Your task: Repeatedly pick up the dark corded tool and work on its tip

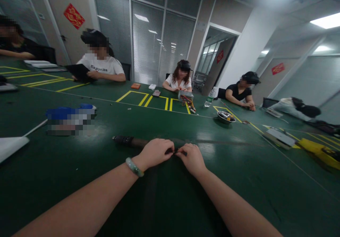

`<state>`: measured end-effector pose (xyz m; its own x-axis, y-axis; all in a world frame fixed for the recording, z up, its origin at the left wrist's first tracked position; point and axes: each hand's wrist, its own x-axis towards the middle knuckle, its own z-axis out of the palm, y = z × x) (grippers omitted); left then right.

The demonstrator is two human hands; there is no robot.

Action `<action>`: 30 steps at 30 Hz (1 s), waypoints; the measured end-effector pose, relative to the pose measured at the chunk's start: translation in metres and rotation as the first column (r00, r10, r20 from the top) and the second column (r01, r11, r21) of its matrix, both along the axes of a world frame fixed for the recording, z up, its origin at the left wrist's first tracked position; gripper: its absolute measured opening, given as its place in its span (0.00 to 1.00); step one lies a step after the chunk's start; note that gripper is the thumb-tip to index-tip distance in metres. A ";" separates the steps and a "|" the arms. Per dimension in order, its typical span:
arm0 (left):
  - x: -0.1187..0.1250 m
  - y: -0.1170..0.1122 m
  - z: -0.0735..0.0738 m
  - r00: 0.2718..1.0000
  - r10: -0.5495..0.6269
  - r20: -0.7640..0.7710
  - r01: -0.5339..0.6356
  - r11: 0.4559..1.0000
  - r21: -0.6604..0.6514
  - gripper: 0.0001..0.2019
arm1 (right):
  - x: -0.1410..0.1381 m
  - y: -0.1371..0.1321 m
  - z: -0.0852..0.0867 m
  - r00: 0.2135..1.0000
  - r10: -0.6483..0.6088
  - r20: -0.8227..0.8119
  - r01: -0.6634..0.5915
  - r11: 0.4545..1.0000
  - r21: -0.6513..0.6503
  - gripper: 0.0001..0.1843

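Glass partitions with blinds (146,46) stand behind a broad green bench (239,184) marked with yellow tape (130,92), and four other people sit around it. On the near part of the bench lies a long dark rod (139,143) with a black ribbed end (123,140); the hands partly hide its other end. At the rod's near side the left hand (156,154), below a green bangle (134,167), and the right hand (191,159) almost meet. On each, thumb and fingers are together, pinching a small dark bit (175,152); it is too small to tell whether this belongs to the rod. Left of the rod is a blurred blue-and-white item (66,113). Beyond the rod, to its right, are a metal bowl (224,120) of small things, a clear bottle (209,99) and a grey box (185,95) with coloured wires (190,107).
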<state>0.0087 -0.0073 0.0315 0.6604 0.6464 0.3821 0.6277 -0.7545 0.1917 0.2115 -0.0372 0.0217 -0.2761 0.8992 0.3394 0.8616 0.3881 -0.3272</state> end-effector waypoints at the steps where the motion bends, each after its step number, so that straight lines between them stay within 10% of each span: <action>1: 0.000 0.000 0.000 1.000 0.001 -0.002 -0.001 1.000 -0.001 0.04 | 0.000 0.000 0.000 1.000 -0.011 -0.021 0.010 1.000 -0.009 0.04; 14: 0.001 -0.001 -0.001 0.999 0.026 0.032 -0.025 1.000 -0.009 0.05 | -0.001 0.003 -0.003 0.977 -0.056 -0.206 0.028 0.991 -0.133 0.05; 30: 0.000 -0.002 0.000 0.999 0.008 0.033 -0.008 1.000 -0.015 0.05 | 0.001 0.001 -0.001 0.997 0.053 0.060 -0.055 0.997 0.044 0.05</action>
